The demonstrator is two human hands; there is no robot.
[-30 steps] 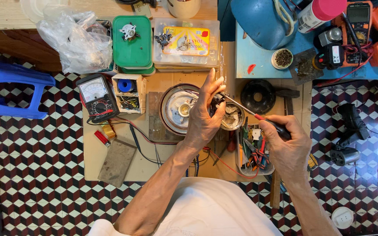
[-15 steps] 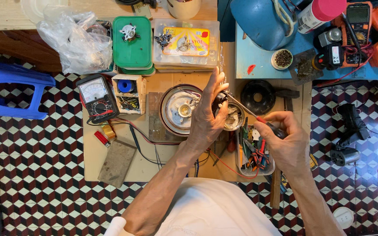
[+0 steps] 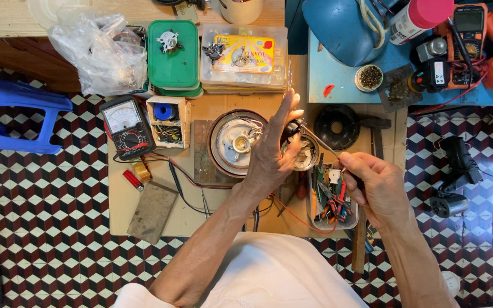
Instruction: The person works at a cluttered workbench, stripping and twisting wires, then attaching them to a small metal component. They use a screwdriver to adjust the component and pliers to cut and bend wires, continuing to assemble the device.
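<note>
At the far left of your view a blue plastic stool point(image 3: 15, 111) stands on the checkered floor, with a crumpled clear plastic bag point(image 3: 99, 52) at the bench's back edge. Next come the analog multimeter point(image 3: 125, 124), a green lidded box point(image 3: 173, 55) and a small wooden box point(image 3: 168, 121) of parts. In the middle, the round metal housing point(image 3: 232, 144) lies open side up on the bench. Your left hand point(image 3: 270, 153) is closed around a small dark part point(image 3: 290, 129) over its right rim, index finger pointing straight up. Your right hand point(image 3: 376, 188) grips a screwdriver point(image 3: 318, 140), its tip meeting that part. Below lies a clear tray point(image 3: 332, 201) of coloured wires; a black ring point(image 3: 336, 126) sits just right of the housing.
</note>
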